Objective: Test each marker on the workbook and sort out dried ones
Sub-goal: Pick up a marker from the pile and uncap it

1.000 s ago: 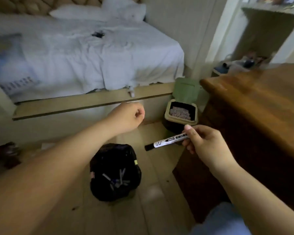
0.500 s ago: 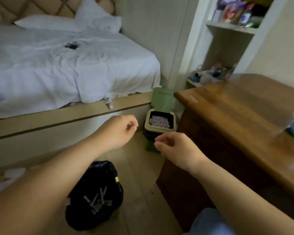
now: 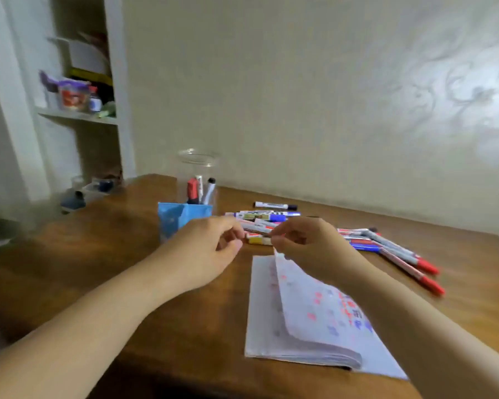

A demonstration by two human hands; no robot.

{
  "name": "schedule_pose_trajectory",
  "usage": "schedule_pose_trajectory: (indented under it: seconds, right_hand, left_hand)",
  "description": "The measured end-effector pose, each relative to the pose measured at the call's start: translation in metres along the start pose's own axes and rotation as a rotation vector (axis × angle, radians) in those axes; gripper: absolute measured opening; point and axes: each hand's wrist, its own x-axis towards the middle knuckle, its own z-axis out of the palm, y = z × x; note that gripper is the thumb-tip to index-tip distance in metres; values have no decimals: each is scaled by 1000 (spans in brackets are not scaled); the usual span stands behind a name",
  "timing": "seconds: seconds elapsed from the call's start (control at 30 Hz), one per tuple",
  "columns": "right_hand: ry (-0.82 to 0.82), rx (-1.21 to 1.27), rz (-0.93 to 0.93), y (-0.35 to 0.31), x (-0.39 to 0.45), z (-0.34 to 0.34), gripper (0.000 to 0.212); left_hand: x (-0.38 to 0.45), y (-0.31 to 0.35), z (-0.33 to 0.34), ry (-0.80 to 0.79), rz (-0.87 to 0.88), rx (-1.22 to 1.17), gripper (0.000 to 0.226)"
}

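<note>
An open workbook lies on the wooden desk, its pages marked with red and blue scribbles. Behind it is a pile of several markers, and more with red caps fan out to the right. My left hand hovers just left of the pile, fingers loosely curled, holding nothing. My right hand is over the pile's near edge with its fingertips at a marker; the blur hides whether it pinches it.
A clear jar with a few markers stands at the back of the desk, a blue box in front of it. Shelves with small items are at the left. A wall runs behind the desk.
The view swung from the floor bins and bed up to the desk. The marker my right hand held a second ago is gone; both hands moved over the marker pile.
</note>
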Motion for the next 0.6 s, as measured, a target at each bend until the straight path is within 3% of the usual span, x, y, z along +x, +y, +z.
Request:
schedule_pose_trajectory:
  seconds: [0.37,0.6]
  right_hand:
    - [196,-443,395,175,-17,-108,10]
    - [139,-669,617,236,-22,-105,25]
  left_hand:
    - [120,94,131,-322,218,-85,11]
    - [126,89,160,-426,226,-104,13]
